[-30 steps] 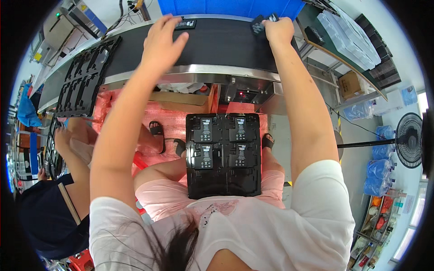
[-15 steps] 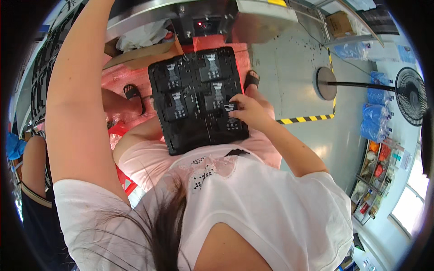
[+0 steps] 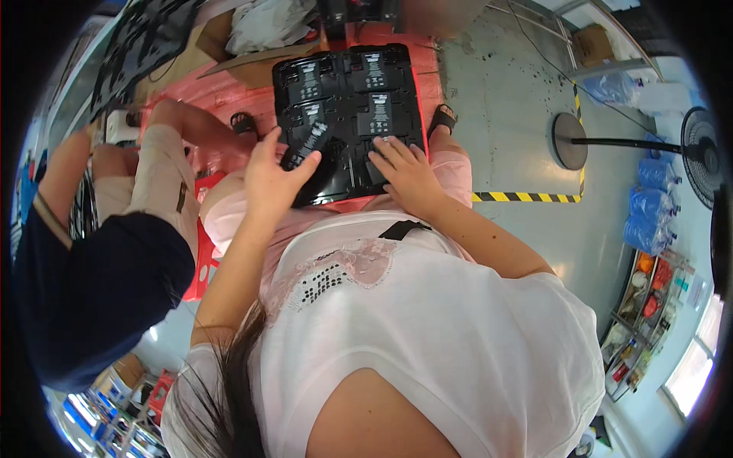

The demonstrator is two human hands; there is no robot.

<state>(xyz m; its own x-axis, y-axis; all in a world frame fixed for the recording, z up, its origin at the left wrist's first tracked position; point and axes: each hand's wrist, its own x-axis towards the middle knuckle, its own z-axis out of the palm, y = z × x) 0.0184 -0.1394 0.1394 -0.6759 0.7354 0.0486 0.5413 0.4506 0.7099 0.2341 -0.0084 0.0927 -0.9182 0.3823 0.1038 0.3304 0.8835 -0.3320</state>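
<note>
A black plastic tray (image 3: 336, 172) rests across my thighs, and flat black batteries with white print lie in its pockets. One such battery (image 3: 374, 72) sits at the far right, another (image 3: 308, 79) at the far left. Over the near left part of the tray, my left hand (image 3: 276, 172) grips a tilted battery (image 3: 311, 142) by its sides, between thumb and fingers. My right hand (image 3: 406, 174) lies on the near right part with its fingers stretched out. Whatever is under those fingers is mostly hidden.
To my left sits a person in a dark top (image 3: 99, 282). An open cardboard box (image 3: 263, 70) with clear plastic bags stands beyond the tray. On the right are a black standing fan (image 3: 626, 143), blue water bottles (image 3: 649, 206) and a loaded shelf (image 3: 637, 313).
My left hand has come down from its far reach and now holds a tilted battery over the tray. My right hand has gone from pinching a battery to lying flat. My view has shifted.
</note>
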